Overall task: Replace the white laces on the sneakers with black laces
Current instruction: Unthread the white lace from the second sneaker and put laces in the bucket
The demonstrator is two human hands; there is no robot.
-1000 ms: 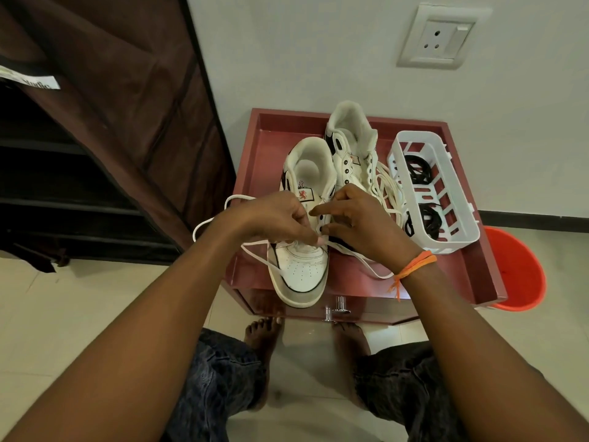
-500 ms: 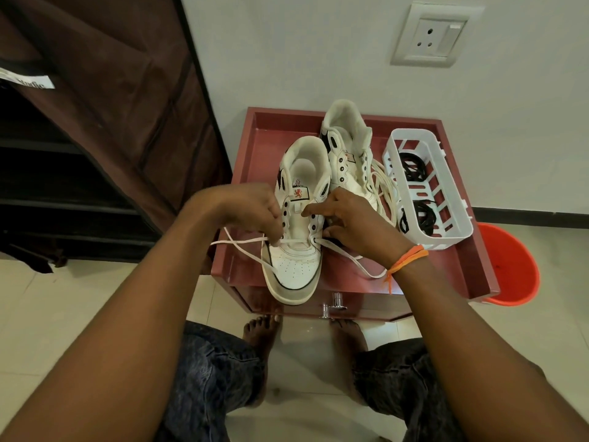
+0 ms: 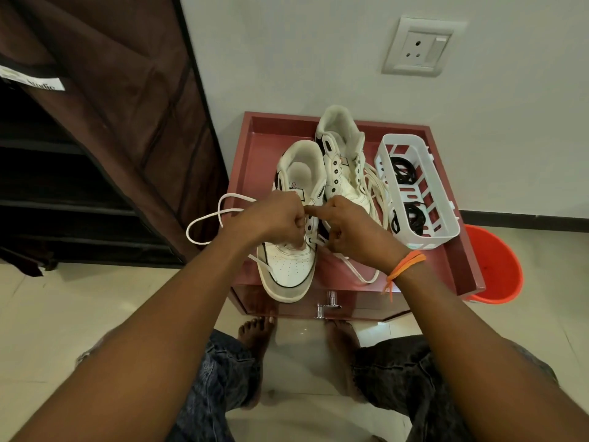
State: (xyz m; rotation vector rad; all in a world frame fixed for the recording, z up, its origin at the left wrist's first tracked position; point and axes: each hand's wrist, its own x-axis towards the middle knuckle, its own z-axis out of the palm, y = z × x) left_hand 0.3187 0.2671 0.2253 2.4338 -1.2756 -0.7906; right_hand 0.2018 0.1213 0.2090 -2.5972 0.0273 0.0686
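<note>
A: Head view, go. Hands?
B: Both over the near sneaker point(image 3: 288, 250), almost touching at its eyelet rows. Left hand point(image 3: 274, 218) has its fingers curled round the white lace point(image 3: 208, 218); a loop of that lace hangs off to the left, past the cabinet edge. Right hand point(image 3: 350, 231) has fingers curled at the right eyelet row, index pointing toward the left hand. It looks to pinch lace there, but the exact grip is hidden.
A: Sneaker position?
B: Toe toward the person, overhanging the front edge of the red cabinet top point(image 3: 255, 161). Another strand of the lace trails out under the right wrist onto the cabinet top.
A: Second shoe?
B: Far sneaker point(image 3: 341, 161) just behind and right of the near one, touching it, eyelets bare. Loose white laces point(image 3: 377, 189) are piled on its right side.
A: Black laces?
B: Black laces point(image 3: 403, 175) coiled in the white basket point(image 3: 446, 215), right part of the cabinet top, beside the far sneaker.
A: Other stuff?
B: Orange thread band point(image 3: 404, 266) on the right wrist. Orange bucket point(image 3: 497, 266) on the floor at right. Wall socket point(image 3: 417, 47) above. Brown fabric wardrobe point(image 3: 111, 106) at left. Bare feet below the cabinet's metal handle point(image 3: 328, 306).
</note>
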